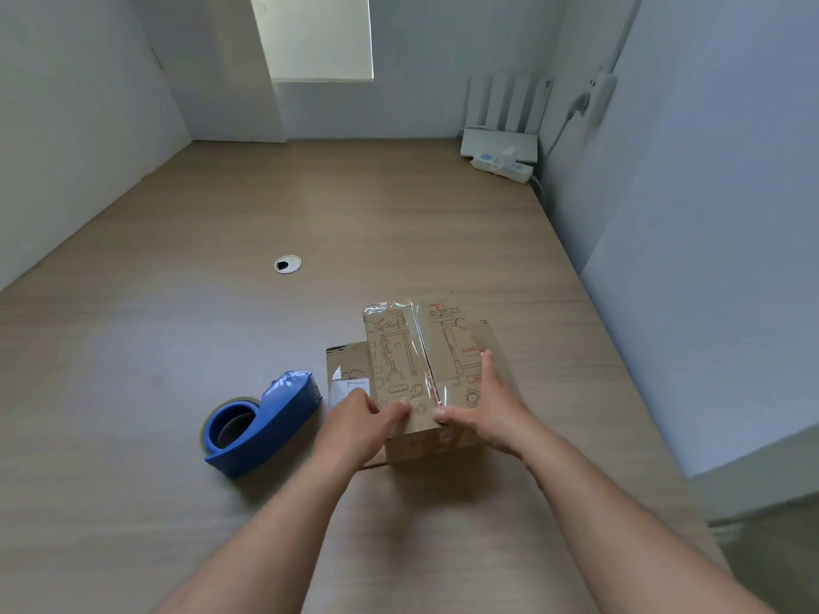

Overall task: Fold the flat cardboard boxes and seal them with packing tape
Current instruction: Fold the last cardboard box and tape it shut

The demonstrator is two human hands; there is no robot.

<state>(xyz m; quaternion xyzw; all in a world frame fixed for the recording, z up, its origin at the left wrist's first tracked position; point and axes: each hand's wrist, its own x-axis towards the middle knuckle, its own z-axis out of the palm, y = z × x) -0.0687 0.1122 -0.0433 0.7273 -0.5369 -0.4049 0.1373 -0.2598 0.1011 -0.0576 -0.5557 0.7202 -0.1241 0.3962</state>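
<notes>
A small brown cardboard box (399,352) with red and dark line drawings stands on the wooden desk (177,347). Clear packing tape (421,347) runs along its top seam. My left hand (359,425) grips the near left corner of the box, thumb on top. My right hand (483,403) lies on the near right part of the top, fingers along the right edge and thumb pressing beside the tape. Another piece of cardboard (343,370) lies under and behind the box. A blue tape dispenser (261,425) rests on the desk left of the box.
A round cable grommet (287,264) sits in the desk beyond the box. A white router (503,126) and a power strip (503,164) stand in the far right corner. White walls close in the desk on the left, back and right.
</notes>
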